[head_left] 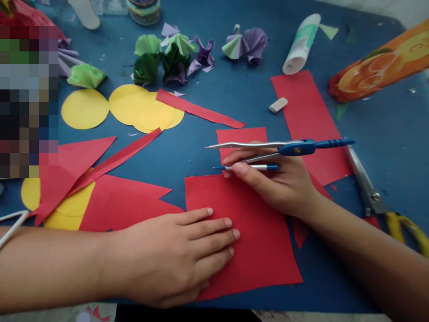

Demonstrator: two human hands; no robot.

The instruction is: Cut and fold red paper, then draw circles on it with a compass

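My left hand [181,255] lies flat with fingers stretched over a red paper sheet [254,241] at the table's near edge. Above that sheet, my right hand [284,179] grips a drawing compass [298,146] with a blue handle. Its metal point and its pencil leg both aim left, slightly apart. A smaller red paper piece [243,134] lies behind the sheet, partly covered by my right hand. Left of the sheet, more red paper [124,199] with a notched end rests partly over yellow paper circles [75,214].
Yellow circles [85,108] and red strips [201,109] lie farther back. Folded green and purple paper pieces [146,67], a glue stick [303,42], an eraser [278,105] and an orange pouch [378,67] sit beyond. Scissors [375,197] with yellow handles lie at right, beside red paper [308,107].
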